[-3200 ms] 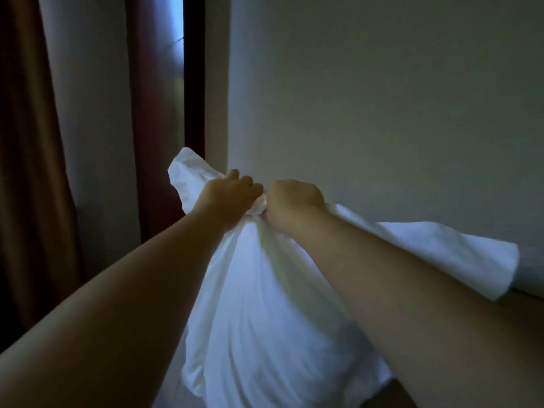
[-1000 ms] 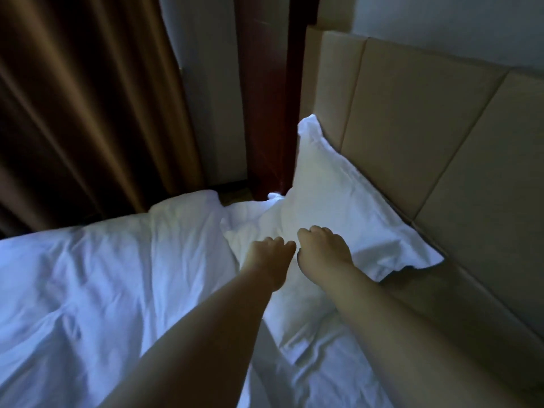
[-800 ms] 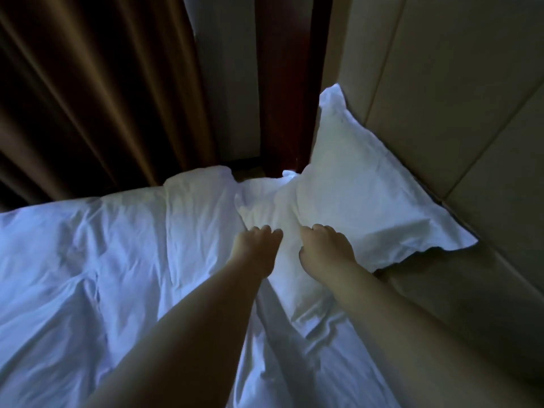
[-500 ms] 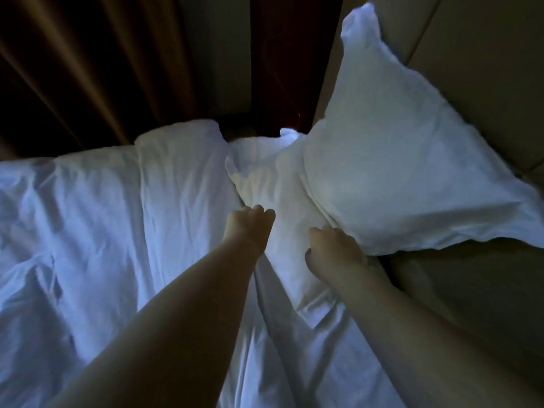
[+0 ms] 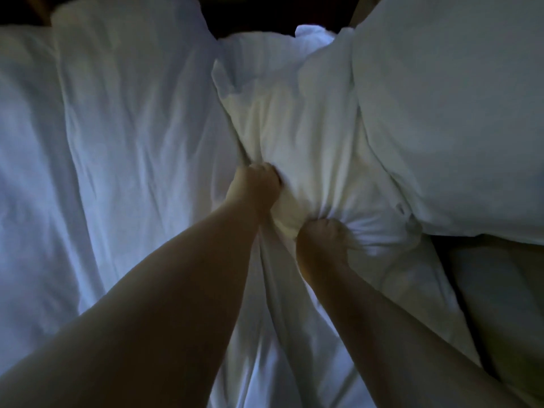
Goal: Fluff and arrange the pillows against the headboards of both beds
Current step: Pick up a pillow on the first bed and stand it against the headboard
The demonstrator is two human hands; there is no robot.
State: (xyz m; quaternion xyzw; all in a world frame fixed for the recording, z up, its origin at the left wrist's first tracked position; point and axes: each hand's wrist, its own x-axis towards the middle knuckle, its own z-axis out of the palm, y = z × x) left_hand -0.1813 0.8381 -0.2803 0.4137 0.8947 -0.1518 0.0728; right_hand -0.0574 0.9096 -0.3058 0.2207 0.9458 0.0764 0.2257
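Observation:
A white pillow (image 5: 297,119) lies flat on the bed in the middle of the dim head view. My left hand (image 5: 254,188) clutches its near edge, fingers dug into the fabric. My right hand (image 5: 323,242) grips the same bunched edge just to the right. A second white pillow (image 5: 453,113) stands at the upper right, overlapping the first one's right side. The headboard behind it is almost entirely out of frame.
A rumpled white duvet (image 5: 103,142) covers the bed to the left. A dark gap (image 5: 250,13) lies past the bed's far edge. A shadowed tan surface (image 5: 500,304) runs along the lower right beside the mattress.
The second pillow, held up 3.2 s ago, now stands against the headboard. Both hands have closed on the flat pillow's near edge, bunching it. The view has tipped down and closer.

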